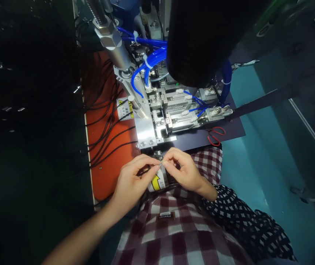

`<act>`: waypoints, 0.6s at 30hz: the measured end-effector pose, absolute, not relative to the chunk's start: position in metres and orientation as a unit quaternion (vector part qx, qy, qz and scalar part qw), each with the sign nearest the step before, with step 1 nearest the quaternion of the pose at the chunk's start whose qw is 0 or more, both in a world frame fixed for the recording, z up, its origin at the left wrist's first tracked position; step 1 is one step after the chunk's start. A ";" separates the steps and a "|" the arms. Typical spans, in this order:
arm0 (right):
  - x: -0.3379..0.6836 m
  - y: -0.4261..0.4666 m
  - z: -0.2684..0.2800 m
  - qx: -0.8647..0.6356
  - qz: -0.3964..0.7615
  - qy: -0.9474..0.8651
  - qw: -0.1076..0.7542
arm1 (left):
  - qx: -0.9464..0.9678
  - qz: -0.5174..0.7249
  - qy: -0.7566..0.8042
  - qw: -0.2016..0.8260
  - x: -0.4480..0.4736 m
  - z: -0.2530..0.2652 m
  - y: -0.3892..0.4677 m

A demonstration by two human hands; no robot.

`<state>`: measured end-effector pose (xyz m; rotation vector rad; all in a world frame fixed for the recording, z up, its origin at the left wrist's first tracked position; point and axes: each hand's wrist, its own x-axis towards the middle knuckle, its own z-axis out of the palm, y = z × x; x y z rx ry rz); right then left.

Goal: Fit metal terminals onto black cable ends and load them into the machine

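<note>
**Small part pinched at machine front**

Left hand [135,176] and right hand [181,169] meet fingertip to fingertip, both pinching a tiny pale, thin piece [160,162], apparently for fine control. It sits just before the silver metal fixture [157,121], above a yellow-arrow label [156,182]. Its long axis seems left-right; too small to confirm.

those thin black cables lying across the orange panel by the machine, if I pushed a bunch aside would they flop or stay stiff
The black cables would probably flop: they lie in loose curves on the orange panel, so they look thin and bendy. They likely spring partway back, since their far ends run under the metal fixture. Being bunched, several would probably move together.
</note>
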<state>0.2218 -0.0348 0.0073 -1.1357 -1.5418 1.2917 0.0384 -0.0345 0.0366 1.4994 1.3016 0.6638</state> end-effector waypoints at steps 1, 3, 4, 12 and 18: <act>0.221 -0.035 0.009 -0.444 0.504 -0.621 0.403 | 0.612 0.276 0.543 0.505 0.040 0.038 -0.034; 0.219 -0.037 0.011 -0.445 0.496 -0.628 0.402 | 0.581 0.272 0.555 0.529 0.041 0.039 -0.034; 0.218 -0.038 0.011 -0.454 0.495 -0.621 0.404 | 0.554 0.270 0.563 0.551 0.042 0.039 -0.034; 0.210 -0.048 0.010 -0.509 0.533 -0.544 0.401 | 0.365 0.259 0.584 0.677 0.036 0.038 -0.039; 0.200 -0.055 0.019 -0.516 0.600 -0.473 0.388 | 0.389 0.307 0.560 0.664 0.039 0.037 -0.040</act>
